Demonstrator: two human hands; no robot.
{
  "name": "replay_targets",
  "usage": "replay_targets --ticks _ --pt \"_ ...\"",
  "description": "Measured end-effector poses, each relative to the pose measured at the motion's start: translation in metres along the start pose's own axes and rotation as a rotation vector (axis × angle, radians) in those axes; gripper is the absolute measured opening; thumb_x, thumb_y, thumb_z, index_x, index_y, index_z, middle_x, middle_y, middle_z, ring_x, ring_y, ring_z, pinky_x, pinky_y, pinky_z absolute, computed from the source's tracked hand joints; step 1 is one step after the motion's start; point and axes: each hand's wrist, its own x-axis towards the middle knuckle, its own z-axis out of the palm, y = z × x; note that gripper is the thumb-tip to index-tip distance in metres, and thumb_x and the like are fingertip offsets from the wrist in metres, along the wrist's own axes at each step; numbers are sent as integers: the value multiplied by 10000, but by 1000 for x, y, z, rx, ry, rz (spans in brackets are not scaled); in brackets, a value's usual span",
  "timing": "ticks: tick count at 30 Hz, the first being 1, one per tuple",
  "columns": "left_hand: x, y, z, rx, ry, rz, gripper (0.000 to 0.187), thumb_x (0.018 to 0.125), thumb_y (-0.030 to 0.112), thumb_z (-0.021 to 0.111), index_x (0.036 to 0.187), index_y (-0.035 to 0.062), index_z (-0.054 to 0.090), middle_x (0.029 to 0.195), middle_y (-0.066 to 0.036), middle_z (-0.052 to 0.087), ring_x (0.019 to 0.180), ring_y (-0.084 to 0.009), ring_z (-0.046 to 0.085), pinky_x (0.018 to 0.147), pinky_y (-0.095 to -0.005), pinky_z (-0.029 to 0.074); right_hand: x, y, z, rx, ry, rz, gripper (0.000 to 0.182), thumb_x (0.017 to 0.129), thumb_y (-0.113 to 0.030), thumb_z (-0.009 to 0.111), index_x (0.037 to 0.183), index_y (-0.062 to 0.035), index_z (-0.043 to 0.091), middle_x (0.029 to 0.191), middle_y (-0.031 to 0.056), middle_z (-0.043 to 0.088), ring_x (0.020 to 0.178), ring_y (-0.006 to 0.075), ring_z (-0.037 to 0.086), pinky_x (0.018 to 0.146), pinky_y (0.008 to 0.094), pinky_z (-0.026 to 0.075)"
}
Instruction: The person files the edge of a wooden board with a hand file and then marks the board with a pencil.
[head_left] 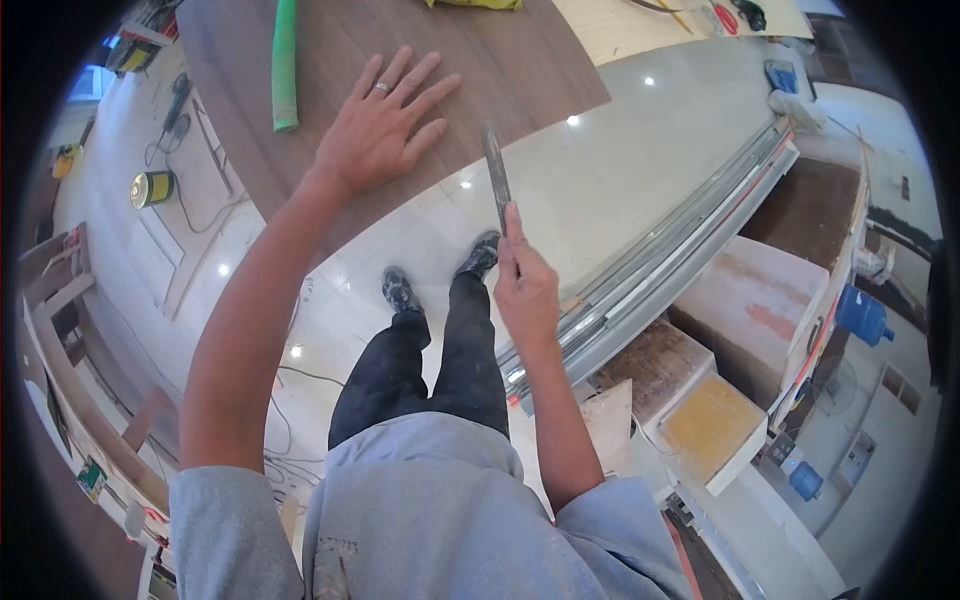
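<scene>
A brown wood-grain panel (520,70) fills the top middle of the view. My left hand (375,135) lies flat on it near its front edge, fingers spread, a ring on one finger. A green tube (285,70) rests on the panel to the left of that hand. In my right hand (525,285) is a narrow grey flat tool (495,170), its far end pointing up beside the panel's edge and the index finger stretched along it. Whether the tool touches the edge I cannot tell.
Long metal profiles (660,250) lie diagonally at the right, beside large boxes (750,290). A yellow tin (152,189) and a power tool (180,90) are on the floor at the left. Cables run across the floor near my legs. Red-handled scissors (724,17) lie at the top right.
</scene>
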Motion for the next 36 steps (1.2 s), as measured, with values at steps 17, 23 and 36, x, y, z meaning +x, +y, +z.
replay_targets --ticks 17,23,36 --pt "2 0 -9 -83 -22 4 611 1156 464 520 1733 268 475 1821 -98 392 1703 -367 295 1418 -544 172 -6 -10 1 -12 29 30 556 1087 -70 622 1631 -188 625 904 277 701 803 445 718 769 495 580" --pt "3 1 -13 -76 -59 1 618 1152 452 528 1738 264 470 1825 -105 385 1706 -374 288 1419 -544 164 132 -1 -28 -86 97 155 510 1124 -154 597 1630 -214 616 910 292 711 828 477 720 747 536 557" --pt "9 5 -19 -99 -113 -30 639 1119 438 572 1727 263 484 1829 -102 379 1706 -386 286 1411 -575 159 104 16 -28 -24 35 50 543 1094 -152 635 1629 -245 629 834 260 676 780 465 700 731 546 572"
